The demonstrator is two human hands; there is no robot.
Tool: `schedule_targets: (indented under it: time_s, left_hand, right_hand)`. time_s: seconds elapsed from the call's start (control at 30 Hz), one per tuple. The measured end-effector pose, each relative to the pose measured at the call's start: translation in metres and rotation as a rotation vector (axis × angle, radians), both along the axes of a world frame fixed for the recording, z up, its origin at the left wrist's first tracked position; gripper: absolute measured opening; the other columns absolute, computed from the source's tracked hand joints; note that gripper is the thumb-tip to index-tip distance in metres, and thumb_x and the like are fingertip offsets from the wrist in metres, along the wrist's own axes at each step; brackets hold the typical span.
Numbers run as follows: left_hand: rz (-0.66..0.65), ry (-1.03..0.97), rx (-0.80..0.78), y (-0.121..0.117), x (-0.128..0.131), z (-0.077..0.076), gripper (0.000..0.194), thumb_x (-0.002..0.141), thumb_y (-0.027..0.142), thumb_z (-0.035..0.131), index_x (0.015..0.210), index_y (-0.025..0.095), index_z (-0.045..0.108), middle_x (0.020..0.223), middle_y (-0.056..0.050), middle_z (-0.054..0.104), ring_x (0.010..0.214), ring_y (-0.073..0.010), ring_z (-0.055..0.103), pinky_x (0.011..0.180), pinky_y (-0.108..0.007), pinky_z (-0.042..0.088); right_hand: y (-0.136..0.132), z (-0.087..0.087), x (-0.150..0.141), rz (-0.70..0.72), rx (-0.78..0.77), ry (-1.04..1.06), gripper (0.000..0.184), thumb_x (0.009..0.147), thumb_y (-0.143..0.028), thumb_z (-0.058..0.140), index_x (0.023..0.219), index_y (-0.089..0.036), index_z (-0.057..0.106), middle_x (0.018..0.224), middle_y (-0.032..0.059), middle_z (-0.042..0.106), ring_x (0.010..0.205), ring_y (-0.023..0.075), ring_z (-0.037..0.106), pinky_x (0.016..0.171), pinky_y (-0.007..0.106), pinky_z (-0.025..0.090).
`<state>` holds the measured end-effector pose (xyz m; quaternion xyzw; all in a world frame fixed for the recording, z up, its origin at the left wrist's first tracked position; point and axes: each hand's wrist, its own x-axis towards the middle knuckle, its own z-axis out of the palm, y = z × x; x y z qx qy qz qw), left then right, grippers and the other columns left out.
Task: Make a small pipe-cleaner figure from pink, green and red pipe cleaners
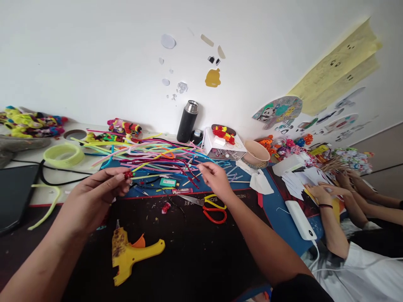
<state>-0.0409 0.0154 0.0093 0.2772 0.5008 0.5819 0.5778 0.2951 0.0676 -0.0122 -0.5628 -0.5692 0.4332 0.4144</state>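
Note:
My left hand [105, 191] pinches a small red fuzzy coiled pipe-cleaner piece [128, 175] between thumb and fingertips. A yellow pipe cleaner [147, 161] runs from beside that piece up to the right, over the pile. My right hand [215, 178] is closed in a pinch over the pile's right side; what its fingertips hold, if anything, I cannot make out. A thin wooden stick [190, 179] lies just beside them. Below are scissors [206, 204] with red and yellow handles and a yellow glue gun [126, 253]. A red fuzzy scrap [166, 207] lies between them.
Colourful pipe cleaners [151, 147] lie heaped along the back. Behind stand a black thermos [188, 121], a white box [217, 144] and a bowl [256, 154]. A dark tablet [15, 197] lies left. Right, a power bank [300, 220] sits near another person's hands [319, 195] holding papers.

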Motion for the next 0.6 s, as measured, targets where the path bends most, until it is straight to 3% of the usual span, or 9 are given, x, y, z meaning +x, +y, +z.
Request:
schedule_targets:
  time_s: [0.17, 0.27, 0.37, 0.6]
  left_hand:
    - [-0.023, -0.019, 0.017, 0.000, 0.002, 0.002, 0.054, 0.047, 0.048, 0.109, 0.088, 0.022, 0.088, 0.082, -0.001, 0.077, 0.070, -0.0129, 0.065, 0.060, -0.017, 0.053]
    - [-0.044, -0.025, 0.013, -0.002, 0.002, 0.002, 0.051, 0.049, 0.048, 0.108, 0.088, 0.022, 0.088, 0.082, -0.001, 0.077, 0.071, -0.0132, 0.065, 0.062, -0.017, 0.054]
    - [-0.058, -0.022, 0.036, -0.004, 0.001, 0.003, 0.049, 0.052, 0.049, 0.107, 0.089, 0.022, 0.088, 0.084, -0.002, 0.077, 0.071, -0.0130, 0.064, 0.062, -0.018, 0.053]
    - [-0.099, 0.021, 0.056, -0.007, 0.004, 0.006, 0.048, 0.055, 0.053, 0.105, 0.089, 0.023, 0.088, 0.077, -0.001, 0.074, 0.068, -0.0129, 0.062, 0.060, -0.018, 0.051]
  right_hand:
    - [-0.002, 0.013, -0.042, 0.268, 0.155, -0.704, 0.043, 0.103, -0.050, 0.067, 0.140, -0.028, 0.070, 0.091, 0.0018, 0.077, 0.084, 0.0211, 0.071, 0.079, 0.031, 0.049]
    - [0.001, 0.022, -0.058, 0.347, 0.194, -0.958, 0.055, 0.105, -0.050, 0.065, 0.154, -0.027, 0.060, 0.125, 0.0095, 0.078, 0.111, 0.0279, 0.073, 0.092, 0.036, 0.053]
    - [0.009, 0.023, -0.063, 0.360, 0.181, -1.105, 0.057, 0.107, -0.047, 0.062, 0.159, -0.025, 0.055, 0.147, 0.0144, 0.067, 0.124, 0.0320, 0.070, 0.096, 0.040, 0.055]
    - [0.038, 0.002, -0.068, 0.353, 0.160, -1.151, 0.039, 0.106, -0.033, 0.062, 0.143, -0.021, 0.066, 0.136, 0.0136, 0.074, 0.117, 0.0305, 0.074, 0.096, 0.038, 0.055]
